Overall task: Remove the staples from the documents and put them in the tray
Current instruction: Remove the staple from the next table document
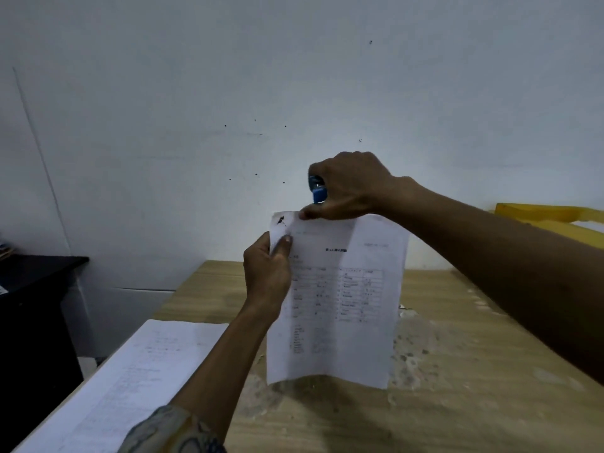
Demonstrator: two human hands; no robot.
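document [343, 289]: held upright over the counter [457, 371], printed side toward the camera, its bottom edge close to the wood.
stapled corner [281, 220]: top left of the document, with a dark ragged mark; too small to tell whether the staple is in or out.
left hand [266, 276]: at the document's left edge just below that corner, thumb and fingers [285, 242] pinching the sheets.
right hand [349, 184]: at the document's top edge, fingers curled round a blue staple remover [318, 191], thumb pressing the paper just right of the corner.
tray [549, 220]: yellow, well to the right of the document and behind the right forearm.
paper stack [137, 371]: flat on the counter, lower left of the document.
step, as i judge it: working the staple free at the corner.
risk, tearing: the corner looks worn already, so a pull against the two pinches could rip it off.
risk, lost staple: worked in mid-air, a freed staple could drop onto the counter or the stack instead of reaching the tray.
risk, sheets: a loosened left pinch would let the pages slide apart.
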